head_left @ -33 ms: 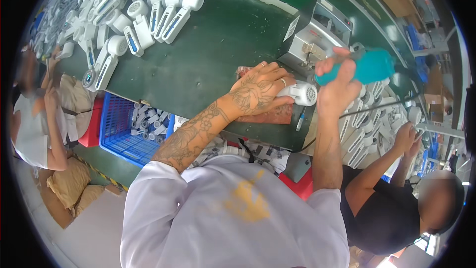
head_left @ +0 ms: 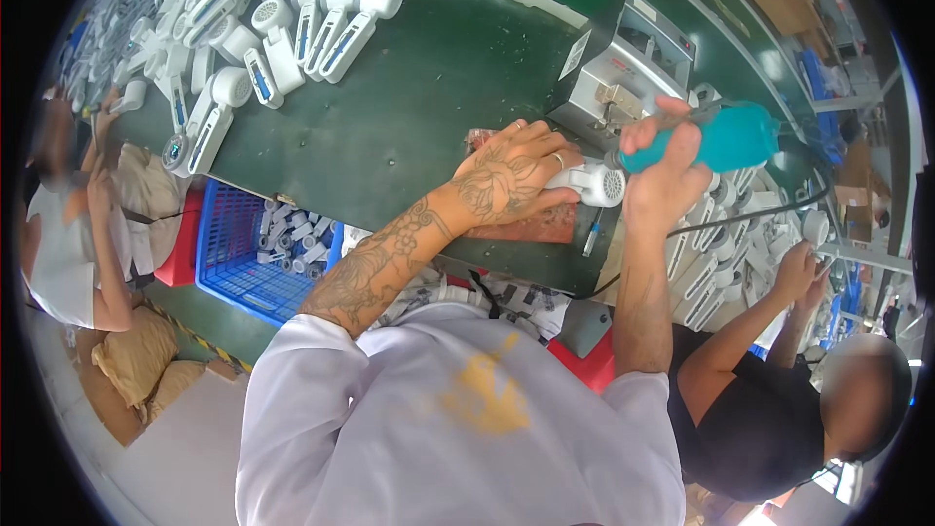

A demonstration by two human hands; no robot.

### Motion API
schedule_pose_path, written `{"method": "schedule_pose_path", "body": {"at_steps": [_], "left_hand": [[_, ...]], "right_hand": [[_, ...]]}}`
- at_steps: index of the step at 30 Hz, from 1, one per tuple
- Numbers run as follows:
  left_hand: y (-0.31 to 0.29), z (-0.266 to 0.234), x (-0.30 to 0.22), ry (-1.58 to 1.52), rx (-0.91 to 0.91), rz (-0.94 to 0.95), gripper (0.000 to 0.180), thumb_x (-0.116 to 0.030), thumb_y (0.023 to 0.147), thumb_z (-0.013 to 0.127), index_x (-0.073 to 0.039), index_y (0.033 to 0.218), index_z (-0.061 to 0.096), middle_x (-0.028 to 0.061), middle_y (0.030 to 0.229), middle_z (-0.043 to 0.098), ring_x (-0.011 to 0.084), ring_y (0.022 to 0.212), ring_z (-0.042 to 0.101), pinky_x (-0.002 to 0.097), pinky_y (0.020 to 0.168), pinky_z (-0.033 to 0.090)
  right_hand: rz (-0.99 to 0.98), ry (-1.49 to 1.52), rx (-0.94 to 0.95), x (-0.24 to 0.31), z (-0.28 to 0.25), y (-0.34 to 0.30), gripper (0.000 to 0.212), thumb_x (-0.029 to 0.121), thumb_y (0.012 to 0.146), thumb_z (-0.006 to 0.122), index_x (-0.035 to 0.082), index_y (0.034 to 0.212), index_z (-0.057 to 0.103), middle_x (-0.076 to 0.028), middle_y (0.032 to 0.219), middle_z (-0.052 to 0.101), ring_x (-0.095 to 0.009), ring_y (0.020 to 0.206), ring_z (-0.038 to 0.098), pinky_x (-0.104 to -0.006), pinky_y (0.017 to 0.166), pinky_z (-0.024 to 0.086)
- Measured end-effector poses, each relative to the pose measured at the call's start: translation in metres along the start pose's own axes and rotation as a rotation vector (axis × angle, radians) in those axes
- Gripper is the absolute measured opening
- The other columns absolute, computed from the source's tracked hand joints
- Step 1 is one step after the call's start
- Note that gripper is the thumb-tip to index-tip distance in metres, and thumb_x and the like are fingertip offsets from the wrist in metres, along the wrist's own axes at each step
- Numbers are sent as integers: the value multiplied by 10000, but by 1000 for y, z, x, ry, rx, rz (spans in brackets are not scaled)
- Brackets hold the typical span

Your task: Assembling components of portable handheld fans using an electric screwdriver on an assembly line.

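So the left hand (head_left: 511,180) was lying flat-ish over a small white plastic handheld device (head_left: 584,182), fingers wrapped down around its body and pinning it against a reddish-brown work mat (head_left: 531,226) on the dark green conveyor table (head_left: 429,88). The device sat right at the near edge of the table, pretty much between the two hands, with its round grilled end poking out toward the right hand.

The right hand (head_left: 662,175) was closed in a full fist grip around a teal plastic electric screwdriver (head_left: 726,139), which was tilted nearly level with its tip end pointing left at the device. Couldn't tell whether the bit was actually touching it, the fingers hid that spot. A black cable (head_left: 740,222) ran from the tool area off to the right and down over the table edge.

Just behind the hands was a grey metal box-shaped machine (head_left: 623,73) sitting on the table. Further left on the belt there was a whole bunch of white handheld units with blue panels (head_left: 292,34), lying side by side and some piled up. Below the table edge was a blue plastic crate (head_left: 258,258) holding small white parts.

Two other people were nearby: one on the left in a white top (head_left: 58,253), and one on the lower right in a black shirt (head_left: 760,429) with hands reaching into more white units (head_left: 711,263).
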State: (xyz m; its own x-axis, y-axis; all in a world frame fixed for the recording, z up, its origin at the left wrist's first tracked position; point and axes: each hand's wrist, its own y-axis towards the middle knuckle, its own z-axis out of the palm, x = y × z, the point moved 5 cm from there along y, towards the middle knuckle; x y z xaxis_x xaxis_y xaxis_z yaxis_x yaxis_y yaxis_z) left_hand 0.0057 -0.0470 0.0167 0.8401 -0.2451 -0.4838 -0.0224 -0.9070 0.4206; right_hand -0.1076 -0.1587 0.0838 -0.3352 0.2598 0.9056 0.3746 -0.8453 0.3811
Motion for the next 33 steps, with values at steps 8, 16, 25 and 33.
{"method": "schedule_pose_path", "body": {"at_steps": [8, 16, 25, 33], "left_hand": [[-2, 0, 2, -37, -7, -14, 446, -413, 885, 701, -109, 1210, 661, 65, 1178, 632, 282, 1095, 572, 441, 1002, 437], [1, 1, -2, 46, 56, -19, 487, -434, 903, 673, -106, 1259, 616, 65, 1171, 597, 266, 1089, 553, 450, 982, 436], [-1, 2, 0, 1, 40, -36, 465, -427, 915, 659, -110, 1252, 624, 73, 1184, 605, 276, 1126, 555, 451, 1034, 417], [-2, -1, 0, -81, -23, -7, 306, -225, 936, 612, -85, 1203, 665, 80, 1206, 643, 286, 1078, 576, 436, 977, 446]], "right_hand": [[-4, 27, 11, -8, 9, -10, 391, 329, 1000, 638, -46, 1072, 554, -56, 729, 551, -169, 632, 559, -301, 587, 475], [-4, 31, 48, -24, 11, -14, 377, 352, 1039, 559, 2, 909, 511, -67, 694, 489, -183, 611, 492, -352, 604, 459], [10, -73, -8, -12, 6, 3, 364, 329, 1038, 566, -35, 1039, 564, -53, 715, 550, -160, 631, 551, -314, 610, 473], [-202, -202, -89, -13, 3, 37, 310, 293, 1036, 578, -14, 1003, 556, -45, 699, 568, -144, 634, 572, -284, 596, 461]]}}
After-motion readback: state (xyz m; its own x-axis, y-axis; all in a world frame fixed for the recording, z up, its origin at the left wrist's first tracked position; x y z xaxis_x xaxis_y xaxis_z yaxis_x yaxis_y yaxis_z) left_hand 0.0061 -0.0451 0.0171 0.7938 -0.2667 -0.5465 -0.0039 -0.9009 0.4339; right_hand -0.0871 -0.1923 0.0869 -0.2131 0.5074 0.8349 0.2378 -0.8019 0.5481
